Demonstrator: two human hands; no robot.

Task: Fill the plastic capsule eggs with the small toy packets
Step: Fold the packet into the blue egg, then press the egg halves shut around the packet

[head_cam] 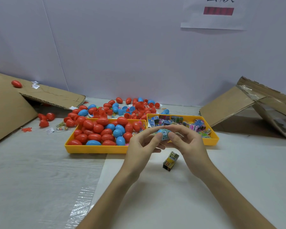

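Background: pale wall [122, 47] with a paper sign [213, 19] at the upper right, bearing a red bar.
Surface: light wood-grain surface [31, 162], with a white sheet [155, 195] spread under the forearms.
Cardboard: left cardboard [7, 109] leans at the far left with 1 red egg [16, 83] resting on it; right cardboard [229, 106] is propped up at the far right.
Left tray: yellow left tray [96, 149], packed with closed red and blue capsule eggs [97, 129].
Right tray: yellow right tray [211, 141], touching the left tray's far right corner and holding a heap of printed toy packets [177, 121].
Loose pile: more eggs and open halves [122, 108] lie scattered behind both trays, near the wall.
Held packet: blue held packet [164, 135] with a printed label, raised above the near edge of the 2 trays; a rounded blue shape sits at its upper left, and I cannot tell whether that is an egg half.
Left hand: left hand [139, 146] pinches the held packet from the left, thumb and fingertips curled onto it.
Right hand: right hand [188, 142] pinches the same packet from the right, fingers bent over its top.
Spare packet: 1 yellow-and-black spare packet [170, 161] lies on the white sheet, just below the hands and touching neither.
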